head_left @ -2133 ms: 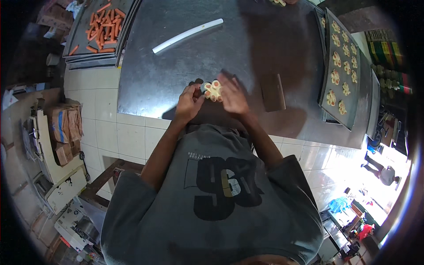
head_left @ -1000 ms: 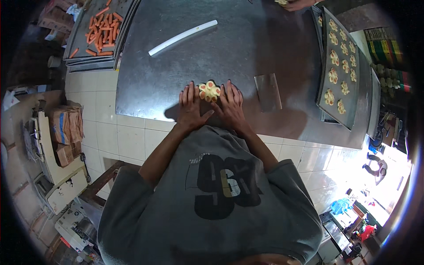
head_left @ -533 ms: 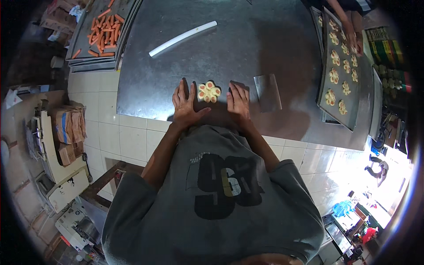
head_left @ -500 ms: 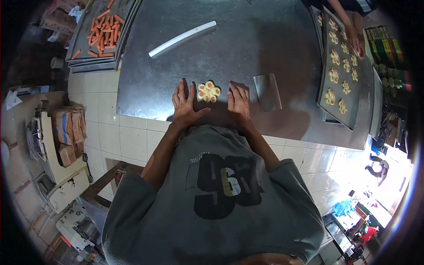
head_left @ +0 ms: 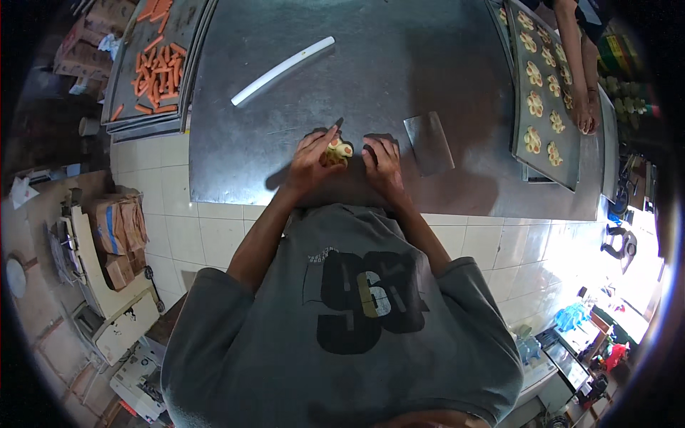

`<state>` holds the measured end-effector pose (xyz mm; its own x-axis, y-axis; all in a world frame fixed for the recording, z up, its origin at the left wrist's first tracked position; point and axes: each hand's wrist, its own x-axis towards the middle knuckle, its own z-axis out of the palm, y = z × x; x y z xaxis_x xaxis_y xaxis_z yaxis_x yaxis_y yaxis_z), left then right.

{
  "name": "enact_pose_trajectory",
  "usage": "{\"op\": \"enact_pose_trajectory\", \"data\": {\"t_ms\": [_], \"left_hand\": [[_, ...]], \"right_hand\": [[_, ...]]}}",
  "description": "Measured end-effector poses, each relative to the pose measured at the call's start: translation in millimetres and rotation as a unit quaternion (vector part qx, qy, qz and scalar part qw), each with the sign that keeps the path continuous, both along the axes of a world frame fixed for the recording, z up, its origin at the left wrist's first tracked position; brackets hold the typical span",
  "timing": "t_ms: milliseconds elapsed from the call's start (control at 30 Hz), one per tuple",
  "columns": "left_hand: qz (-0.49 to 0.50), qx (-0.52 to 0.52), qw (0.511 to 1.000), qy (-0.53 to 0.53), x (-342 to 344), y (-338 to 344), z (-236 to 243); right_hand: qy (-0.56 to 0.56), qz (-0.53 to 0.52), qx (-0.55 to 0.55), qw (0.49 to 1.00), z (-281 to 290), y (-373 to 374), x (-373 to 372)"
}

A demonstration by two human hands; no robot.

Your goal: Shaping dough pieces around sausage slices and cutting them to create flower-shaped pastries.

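Note:
A flower-shaped piece of dough with sausage slices (head_left: 341, 148) lies on the dark metal table, close to its front edge. My left hand (head_left: 311, 160) is closed round its left side, fingers along the far edge and thumb at the near edge, covering part of it. Just right of the dough, my right hand (head_left: 384, 164) rests by the tabletop with its fingers apart and slightly bent, holding nothing. Farther right lies a flat rectangular dough scraper (head_left: 429, 143). A white plastic rod (head_left: 282, 71) lies beyond my hands, to the left.
Stacked trays at the far left hold many orange sausages (head_left: 158, 78). On the right, a baking tray (head_left: 539, 158) carries several dough flowers, and a co-worker's hands (head_left: 585, 114) are at its right edge. The dark table (head_left: 371, 71) spans between; cartons and machines stand left.
My left hand has moved right onto the dough flower, and my right hand's fingers have bent a little. The co-worker's hands have shifted nearer along the tray. The view has moved slightly.

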<state>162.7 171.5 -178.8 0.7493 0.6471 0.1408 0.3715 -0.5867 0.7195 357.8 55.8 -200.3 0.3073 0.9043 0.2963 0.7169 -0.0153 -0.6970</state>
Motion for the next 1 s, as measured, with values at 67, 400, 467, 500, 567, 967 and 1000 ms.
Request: {"op": "enact_pose_trajectory", "data": {"t_ms": [67,400,467,500,567,967,1000], "left_hand": [[0.008,0.007,1.0,0.009,-3,0,-9],[0.099,0.035,0.994,0.02,-45,-11,-24],[0.096,0.044,0.994,0.02,-48,-12,-27],[0.096,0.049,0.994,0.035,-45,-11,-20],[0.099,0.053,0.992,0.048,-38,-7,-15],[0.086,0.041,0.995,0.041,-28,-2,-8],[0.085,0.051,0.995,0.026,-28,-3,-10]], "right_hand": [[0.006,0.001,0.002,1.0,2,1,1],[0.076,-0.005,-0.055,0.996,-1,-6,-4],[0.068,0.01,-0.042,0.997,-4,2,-4],[0.06,0.022,-0.028,0.998,-3,7,-4],[0.11,0.052,-0.06,0.991,6,28,0],[0.098,0.289,-0.242,0.921,26,119,12],[0.09,0.273,-0.258,0.922,29,118,16]]}}
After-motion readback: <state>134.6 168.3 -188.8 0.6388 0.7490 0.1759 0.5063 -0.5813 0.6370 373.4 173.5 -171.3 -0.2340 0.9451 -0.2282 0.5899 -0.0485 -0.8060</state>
